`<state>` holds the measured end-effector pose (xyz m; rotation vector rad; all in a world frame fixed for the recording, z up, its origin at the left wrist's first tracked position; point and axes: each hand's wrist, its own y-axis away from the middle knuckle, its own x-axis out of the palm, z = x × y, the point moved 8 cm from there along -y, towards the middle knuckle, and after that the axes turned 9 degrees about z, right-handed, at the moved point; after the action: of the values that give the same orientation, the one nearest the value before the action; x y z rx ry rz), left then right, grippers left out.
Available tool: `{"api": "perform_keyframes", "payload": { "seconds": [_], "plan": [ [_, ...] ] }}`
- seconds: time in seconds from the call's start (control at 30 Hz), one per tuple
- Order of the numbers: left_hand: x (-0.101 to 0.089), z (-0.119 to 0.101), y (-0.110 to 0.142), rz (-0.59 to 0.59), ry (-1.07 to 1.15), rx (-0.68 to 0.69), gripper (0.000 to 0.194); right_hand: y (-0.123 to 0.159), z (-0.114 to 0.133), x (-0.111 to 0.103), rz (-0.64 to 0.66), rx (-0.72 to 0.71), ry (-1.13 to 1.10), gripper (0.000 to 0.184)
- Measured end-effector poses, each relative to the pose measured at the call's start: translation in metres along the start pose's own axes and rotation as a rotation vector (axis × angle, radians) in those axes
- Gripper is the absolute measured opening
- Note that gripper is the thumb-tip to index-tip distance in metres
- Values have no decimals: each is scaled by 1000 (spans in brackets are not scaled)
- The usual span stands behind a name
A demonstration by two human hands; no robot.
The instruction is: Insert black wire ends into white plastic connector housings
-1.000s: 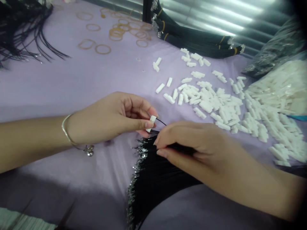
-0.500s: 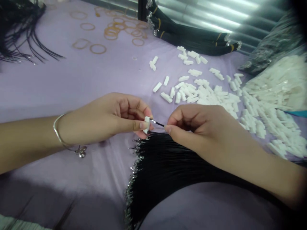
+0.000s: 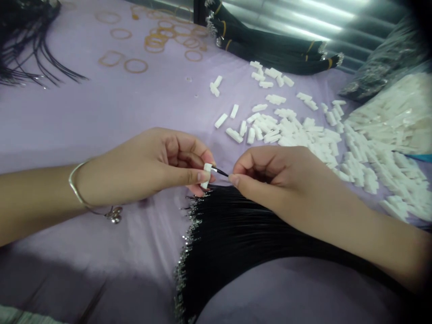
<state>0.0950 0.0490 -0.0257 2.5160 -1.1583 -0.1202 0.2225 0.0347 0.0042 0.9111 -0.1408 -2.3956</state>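
Between the thumb and fingers of my left hand (image 3: 175, 164) is a small white plastic connector housing (image 3: 205, 175), held upright. My right hand (image 3: 280, 175) pinches a thin black wire (image 3: 221, 172) close to its end. The wire's silvery metal terminal meets the upper part of the housing; how deep it sits inside I cannot tell. Just below both hands lies a wide bundle of black wires (image 3: 243, 234), their shiny terminals forming a ragged edge on the left.
White connector housings (image 3: 303, 135) lie heaped at the right, by a clear bag of more housings (image 3: 398, 112). Tied black wire bundles (image 3: 270, 51) rest at the back. Rubber bands (image 3: 157, 40) are scattered far left of centre, with loose wires (image 3: 30, 49) in the left corner.
The wire's terminal has moved left into the white housing, and less metal shows. My right hand has shifted slightly left with it. My left hand holds the housing almost in place.
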Motion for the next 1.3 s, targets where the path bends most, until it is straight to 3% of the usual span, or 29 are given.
{"api": "perform_keyframes", "payload": {
  "seconds": [0.93, 1.3],
  "plan": [
    [2, -2, 2, 7, -38, -12, 3, 2, 3, -3, -75, 2, 89, 13],
    [1, -1, -2, -19, 0, 28, 6, 5, 13, 4, -78, -90, 215, 15]
  ]
}}
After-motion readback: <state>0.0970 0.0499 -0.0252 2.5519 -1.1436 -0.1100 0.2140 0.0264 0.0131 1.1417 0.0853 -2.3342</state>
